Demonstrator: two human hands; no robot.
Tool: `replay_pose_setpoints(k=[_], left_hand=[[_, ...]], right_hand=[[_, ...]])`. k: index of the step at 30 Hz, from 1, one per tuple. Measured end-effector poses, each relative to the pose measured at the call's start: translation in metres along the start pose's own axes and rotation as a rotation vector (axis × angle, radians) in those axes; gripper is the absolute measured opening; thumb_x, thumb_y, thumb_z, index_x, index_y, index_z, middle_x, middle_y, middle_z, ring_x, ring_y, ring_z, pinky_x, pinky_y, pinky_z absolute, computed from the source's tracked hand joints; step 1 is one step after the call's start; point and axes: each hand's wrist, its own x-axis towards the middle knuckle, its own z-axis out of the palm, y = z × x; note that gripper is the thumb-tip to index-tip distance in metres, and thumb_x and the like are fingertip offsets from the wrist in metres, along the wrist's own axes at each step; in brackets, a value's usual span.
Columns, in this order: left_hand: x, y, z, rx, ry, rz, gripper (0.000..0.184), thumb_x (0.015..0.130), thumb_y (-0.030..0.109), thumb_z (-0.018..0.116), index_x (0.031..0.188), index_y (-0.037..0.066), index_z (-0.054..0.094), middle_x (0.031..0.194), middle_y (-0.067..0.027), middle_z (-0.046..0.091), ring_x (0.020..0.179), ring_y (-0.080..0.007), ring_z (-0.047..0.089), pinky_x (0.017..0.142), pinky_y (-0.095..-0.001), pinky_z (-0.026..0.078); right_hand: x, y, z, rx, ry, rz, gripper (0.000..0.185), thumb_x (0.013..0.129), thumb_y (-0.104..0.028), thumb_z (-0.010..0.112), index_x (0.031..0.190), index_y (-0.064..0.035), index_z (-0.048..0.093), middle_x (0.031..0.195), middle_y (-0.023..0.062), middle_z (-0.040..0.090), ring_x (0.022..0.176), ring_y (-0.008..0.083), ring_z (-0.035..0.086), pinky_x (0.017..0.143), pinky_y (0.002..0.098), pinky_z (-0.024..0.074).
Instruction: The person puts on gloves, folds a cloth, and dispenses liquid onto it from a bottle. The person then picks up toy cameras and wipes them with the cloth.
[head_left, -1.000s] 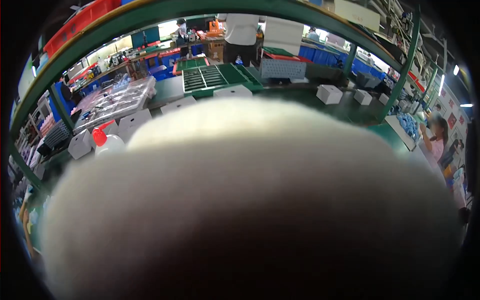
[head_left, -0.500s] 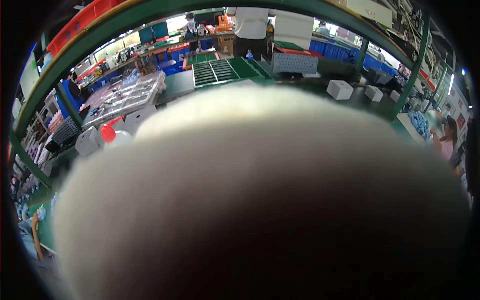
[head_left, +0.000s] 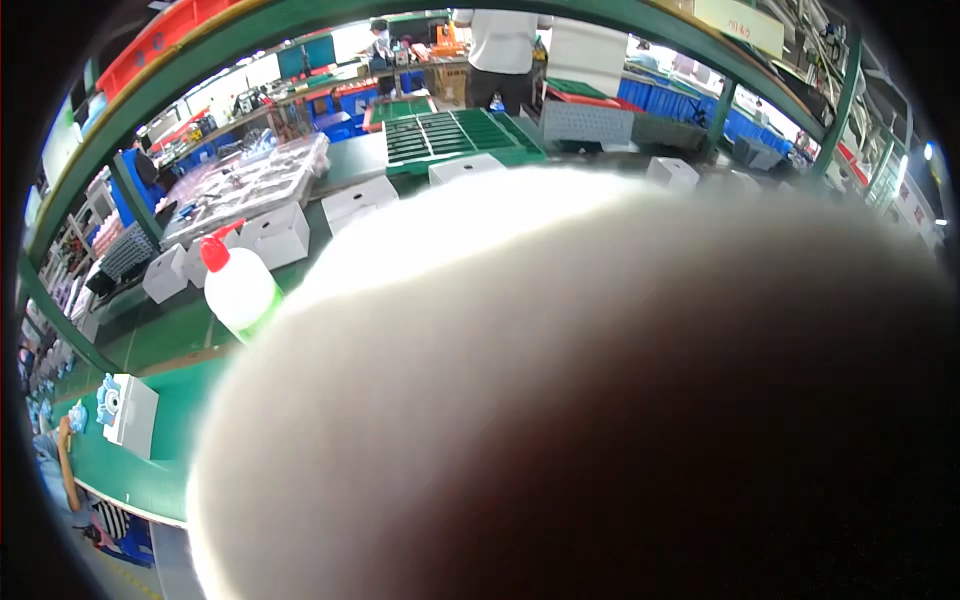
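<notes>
A large pale, blurred shape [head_left: 400, 370] sits right in front of the camera and covers most of the middle and right of the head view. It is too close and out of focus to name. Neither my left hand nor my right hand can be made out. Left of the shape stands a white bottle [head_left: 238, 290] with a red pump top and a green label, partly covered by it. A white box [head_left: 132, 418] with a blue-and-white item against its side is on the green work surface [head_left: 178, 400] at lower left.
Several white boxes [head_left: 275, 236] line the far side of the bench. Behind them lie a plastic-wrapped tray [head_left: 255, 180] and a green slotted rack [head_left: 455, 137]. A green metal frame [head_left: 130, 205] arches overhead. A person in a white top [head_left: 500, 45] stands beyond; a co-worker's arm [head_left: 66, 465] shows at left.
The blurred shape has shifted to the right and rises higher at the right edge. More of the bottle, the boxes and the green surface at left now shows.
</notes>
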Motion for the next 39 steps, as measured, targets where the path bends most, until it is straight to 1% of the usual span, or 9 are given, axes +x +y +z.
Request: replay_pose_setpoints(k=[3, 10, 13, 15, 19, 22, 25, 31, 39], left_hand=[[-0.002, 0.001, 0.001, 0.000, -0.008, 0.005, 0.012, 0.086, 0.012, 0.048, 0.085, 0.002, 0.054, 0.084, -0.0162, 0.058, 0.070, -0.0283, 0.058, 0.064, -0.0381, 0.050], [0.006, 0.004, 0.010, 0.008, -0.013, 0.019, 0.011, 0.085, 0.011, 0.049, 0.086, 0.002, 0.055, 0.086, -0.0165, 0.058, 0.070, -0.0287, 0.059, 0.064, -0.0382, 0.051], [0.012, -0.001, 0.005, 0.013, -0.005, 0.038, 0.011, 0.084, 0.010, 0.050, 0.086, 0.002, 0.056, 0.086, -0.0166, 0.059, 0.071, -0.0289, 0.059, 0.064, -0.0382, 0.051], [0.013, -0.002, 0.002, 0.010, 0.001, 0.058, 0.011, 0.083, 0.010, 0.050, 0.086, 0.002, 0.056, 0.086, -0.0167, 0.059, 0.071, -0.0290, 0.059, 0.064, -0.0383, 0.051], [0.014, -0.007, -0.002, 0.015, -0.016, 0.077, 0.011, 0.082, 0.009, 0.051, 0.087, 0.002, 0.057, 0.087, -0.0169, 0.059, 0.071, -0.0292, 0.060, 0.064, -0.0383, 0.051], [0.010, -0.006, -0.004, 0.024, -0.026, 0.083, 0.011, 0.081, 0.009, 0.051, 0.087, 0.002, 0.057, 0.088, -0.0170, 0.059, 0.071, -0.0293, 0.060, 0.063, -0.0384, 0.051], [0.011, -0.008, -0.002, 0.029, -0.037, 0.105, 0.011, 0.081, 0.008, 0.051, 0.087, 0.002, 0.058, 0.088, -0.0171, 0.059, 0.071, -0.0295, 0.060, 0.063, -0.0384, 0.052], [0.010, -0.007, 0.000, 0.034, -0.049, 0.134, 0.012, 0.079, 0.007, 0.052, 0.088, 0.001, 0.059, 0.089, -0.0173, 0.060, 0.072, -0.0298, 0.061, 0.063, -0.0385, 0.052], [0.009, -0.007, 0.002, 0.031, -0.072, 0.169, 0.014, 0.077, 0.006, 0.054, 0.088, 0.001, 0.060, 0.091, -0.0176, 0.061, 0.072, -0.0302, 0.061, 0.062, -0.0386, 0.052]], right_hand=[[-0.001, -0.013, -0.006, 0.015, -0.022, 0.058, 0.039, 0.096, -0.041, 0.048, 0.115, -0.0108, 0.063, 0.101, 0.0107, 0.066, 0.075, 0.0230, 0.062, 0.078, 0.0375, 0.0508], [-0.011, -0.018, -0.006, 0.178, 0.070, 0.112, 0.055, 0.096, -0.053, 0.045, 0.108, -0.0029, 0.063, 0.096, 0.0123, 0.066, 0.074, 0.0223, 0.063, 0.074, 0.0352, 0.0511], [-0.024, -0.031, -0.014, 0.210, 0.080, 0.054, 0.055, 0.096, -0.053, 0.046, 0.109, -0.0025, 0.063, 0.091, 0.0118, 0.066, 0.074, 0.0213, 0.064, 0.074, 0.0347, 0.0514], [-0.003, -0.001, -0.002, 0.197, 0.041, 0.176, 0.055, 0.096, -0.052, 0.045, 0.113, -0.0035, 0.063, 0.095, 0.0123, 0.066, 0.074, 0.0212, 0.065, 0.075, 0.0347, 0.0514], [-0.019, -0.026, -0.012, 0.181, 0.042, 0.073, 0.056, 0.098, -0.052, 0.041, 0.116, -0.0039, 0.062, 0.103, 0.0131, 0.065, 0.073, 0.0211, 0.064, 0.078, 0.0358, 0.0507], [-0.005, -0.007, -0.003, 0.122, -0.008, 0.077, 0.057, 0.098, -0.052, 0.040, 0.115, -0.0033, 0.062, 0.103, 0.0134, 0.064, 0.073, 0.0210, 0.064, 0.079, 0.0368, 0.0503], [-0.006, -0.015, -0.004, 0.145, 0.020, 0.175, 0.058, 0.097, -0.053, 0.041, 0.111, -0.0008, 0.062, 0.096, 0.0141, 0.065, 0.072, 0.0213, 0.064, 0.077, 0.0372, 0.0499], [-0.006, -0.006, 0.001, 0.169, 0.069, 0.063, 0.052, 0.096, -0.049, 0.049, 0.108, -0.0007, 0.063, 0.088, 0.0112, 0.063, 0.069, 0.0183, 0.062, 0.070, 0.0338, 0.0503], [-0.014, -0.023, -0.014, 0.109, 0.001, 0.162, 0.054, 0.096, -0.051, 0.042, 0.104, -0.0025, 0.064, 0.089, 0.0108, 0.064, 0.070, 0.0215, 0.061, 0.073, 0.0363, 0.0494]])
